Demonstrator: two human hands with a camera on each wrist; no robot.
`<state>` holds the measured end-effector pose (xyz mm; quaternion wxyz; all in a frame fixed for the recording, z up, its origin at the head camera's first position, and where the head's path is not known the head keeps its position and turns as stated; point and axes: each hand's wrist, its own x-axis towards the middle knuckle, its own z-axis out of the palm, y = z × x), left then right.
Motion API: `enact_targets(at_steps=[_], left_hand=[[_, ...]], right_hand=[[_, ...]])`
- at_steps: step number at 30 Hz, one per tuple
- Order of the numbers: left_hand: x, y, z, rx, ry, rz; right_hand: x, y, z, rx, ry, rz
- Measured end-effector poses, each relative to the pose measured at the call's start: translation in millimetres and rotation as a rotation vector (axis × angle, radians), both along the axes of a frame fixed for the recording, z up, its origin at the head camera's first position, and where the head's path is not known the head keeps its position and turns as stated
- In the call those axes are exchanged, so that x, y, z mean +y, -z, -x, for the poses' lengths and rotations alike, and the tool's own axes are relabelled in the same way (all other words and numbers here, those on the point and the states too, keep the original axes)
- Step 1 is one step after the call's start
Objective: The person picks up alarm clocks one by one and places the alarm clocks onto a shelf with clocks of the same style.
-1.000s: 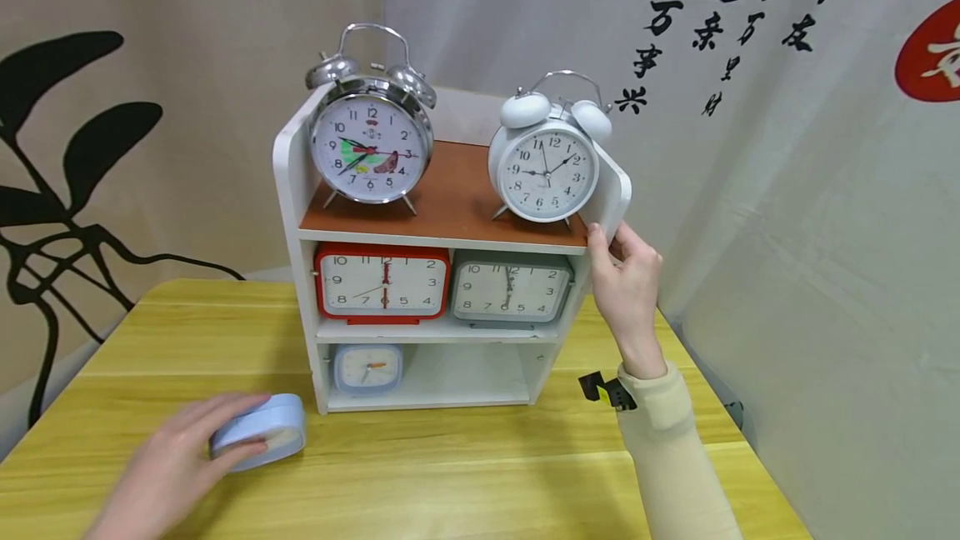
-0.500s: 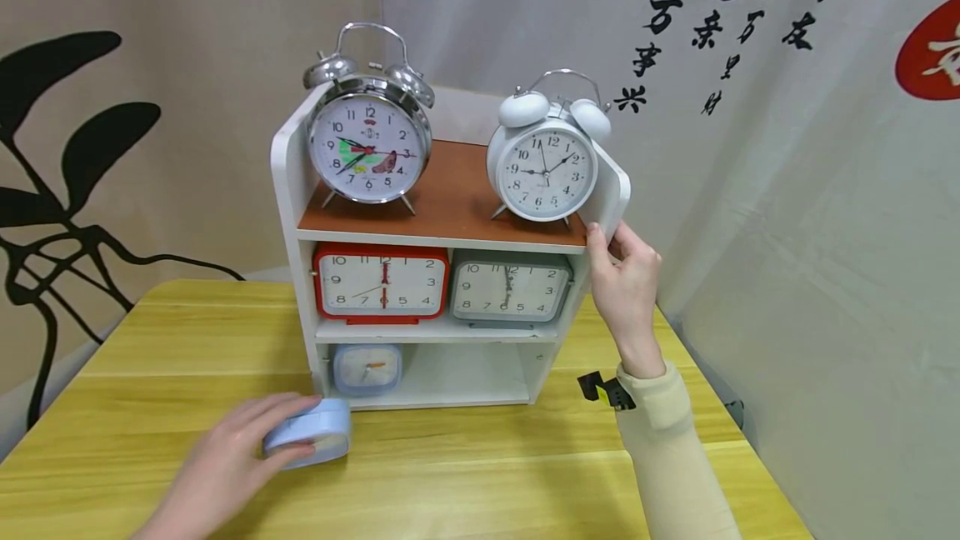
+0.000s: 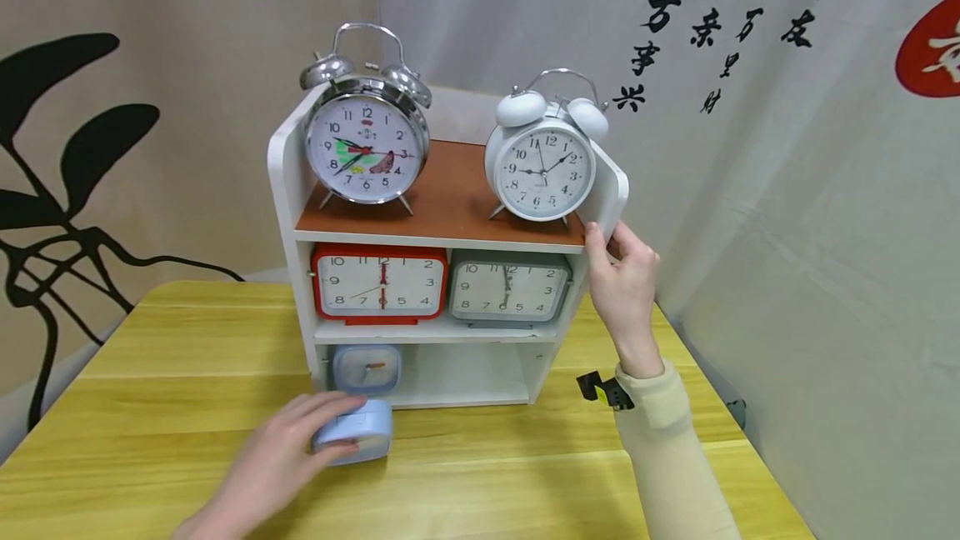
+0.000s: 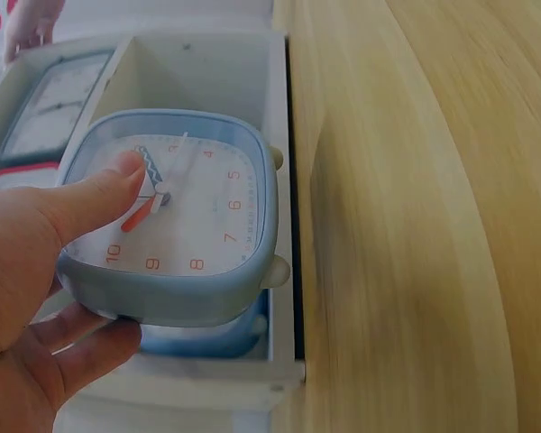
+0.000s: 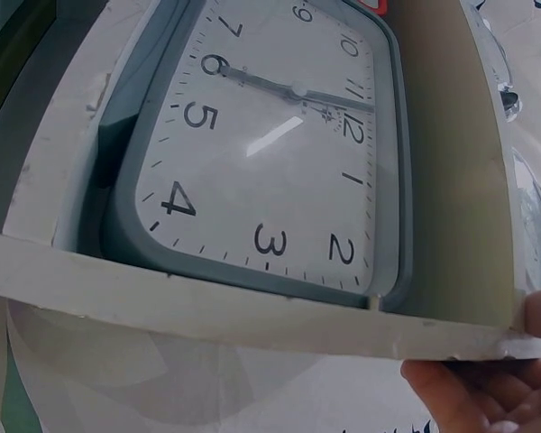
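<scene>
My left hand grips a small light-blue alarm clock, its thumb across the face and its fingers behind the back. In the left wrist view this clock has a rounded square case and orange numerals. It is in front of the bottom compartment of a white shelf. Another small blue clock stands inside that compartment at the left. My right hand holds the shelf's right side panel at the height of the top board, thumb in front. In the right wrist view, a grey-green clock stands just inside that panel.
On the brown top board stand a chrome twin-bell clock and a white twin-bell clock. A red rectangular clock shares the middle level with the grey-green one. The shelf is on a wooden table; a printed curtain hangs behind.
My left hand has carried the small blue clock to the right, from beside the shelf's left foot to in front of the bottom compartment. My right hand stays on the side panel.
</scene>
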<state>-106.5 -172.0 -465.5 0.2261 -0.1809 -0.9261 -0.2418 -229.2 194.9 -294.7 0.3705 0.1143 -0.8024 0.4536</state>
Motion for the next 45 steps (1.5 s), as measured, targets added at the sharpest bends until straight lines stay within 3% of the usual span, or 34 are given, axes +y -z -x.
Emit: enact_targets(at_steps=[9, 18, 33, 45], left_hand=[[25.8, -3.3, 8.7, -0.059, 0.021, -0.010], [48.3, -3.4, 19.6, -0.066, 0.053, -0.013], [81.5, 3.3, 41.1, -0.006, 0.150, -0.053], [104.0, 6.2, 54.7, 0.014, 0.189, -0.067]], right_hand=[[0, -0.1, -0.3, -0.007, 0.000, 0.004], [0, -0.4, -0.6, -0.006, -0.008, 0.009], [0, 0.0, -1.6, 0.003, -0.006, 0.002], [0, -0.7, -1.3, 0.017, -0.004, 0.000]])
